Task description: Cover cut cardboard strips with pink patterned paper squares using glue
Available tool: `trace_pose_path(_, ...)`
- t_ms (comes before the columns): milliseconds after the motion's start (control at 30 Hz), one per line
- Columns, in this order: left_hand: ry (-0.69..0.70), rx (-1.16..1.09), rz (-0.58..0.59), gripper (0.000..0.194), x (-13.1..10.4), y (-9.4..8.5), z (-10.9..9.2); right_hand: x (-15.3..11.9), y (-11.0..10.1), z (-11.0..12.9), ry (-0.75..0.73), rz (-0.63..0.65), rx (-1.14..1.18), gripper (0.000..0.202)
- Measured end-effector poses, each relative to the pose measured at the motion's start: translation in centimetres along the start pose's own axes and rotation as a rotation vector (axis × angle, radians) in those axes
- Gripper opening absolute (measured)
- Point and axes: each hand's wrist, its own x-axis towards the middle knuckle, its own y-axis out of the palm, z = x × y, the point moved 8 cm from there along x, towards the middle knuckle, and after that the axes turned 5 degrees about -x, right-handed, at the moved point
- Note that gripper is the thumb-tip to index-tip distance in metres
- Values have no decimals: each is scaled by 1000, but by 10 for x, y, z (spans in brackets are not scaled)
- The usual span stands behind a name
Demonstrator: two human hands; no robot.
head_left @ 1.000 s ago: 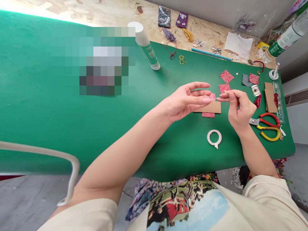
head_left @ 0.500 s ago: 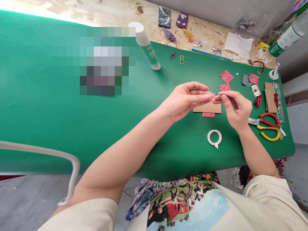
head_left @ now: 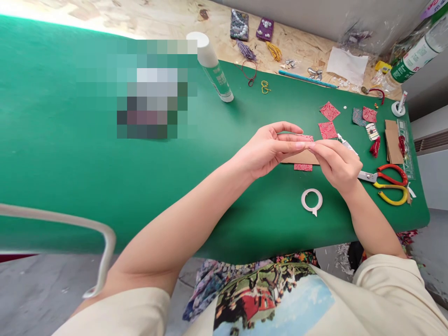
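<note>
Between thumb and fingers my left hand point(head_left: 276, 145) pinches a small red patterned piece point(head_left: 306, 138), most of it hidden by the fingers. My right hand point(head_left: 338, 161) meets it at the fingertips, closed on the same piece's near edge. Below the hands a brown cardboard piece point(head_left: 301, 157) lies on the green mat, with a red patterned strip point(head_left: 303, 167) showing at its near edge. Two red patterned squares point(head_left: 329, 111) point(head_left: 328, 130) lie just beyond my right hand. A white tube point(head_left: 346, 143) shows partly behind that hand.
Scissors point(head_left: 392, 184) lie right of my right hand, and a white tape roll point(head_left: 311, 199) is nearer my body. A spray can point(head_left: 213, 70) stands at the back. Cardboard strips point(head_left: 394, 142) lie far right. A pale curved bar point(head_left: 87, 224) crosses the lower left.
My right hand has turned, its fingertips now pressed against the piece by my left thumb. The white tube and more of the lower red square have come into view.
</note>
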Motion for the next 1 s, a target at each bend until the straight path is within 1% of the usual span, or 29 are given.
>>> trace_pose_path(67,-8,-5,-1,29,0,0,0,-1,0,2,-45,12,-80,19)
trace_pose_path(200,-17,-22,-6,30,0,1,0,-3,-4,4,-108,-23,-26,17)
trace_pose_path(267,-21,-22,-7,31,0,1,1,-5,-3,3,-120,-4,-42,17)
trace_pose_path(367,-23,-23,-8,32,1,1,1,-6,0,3,-127,24,-85,17)
trace_pose_path(467,-30,-30,-6,30,0,1,1,-6,-3,3,-136,-8,-15,16)
trace_pose_path(633,-33,-23,4,32,0,1,1,-5,-5,1,-99,-23,38,25)
trace_pose_path(733,-32,-19,-4,32,0,0,0,-6,-3,1,-94,5,30,32)
trace_pose_path(800,-31,-20,-12,32,0,0,0,-5,-1,1,-93,24,26,31)
trace_pose_path(1000,-38,-28,-9,32,1,1,2,-9,0,1,-115,22,14,24)
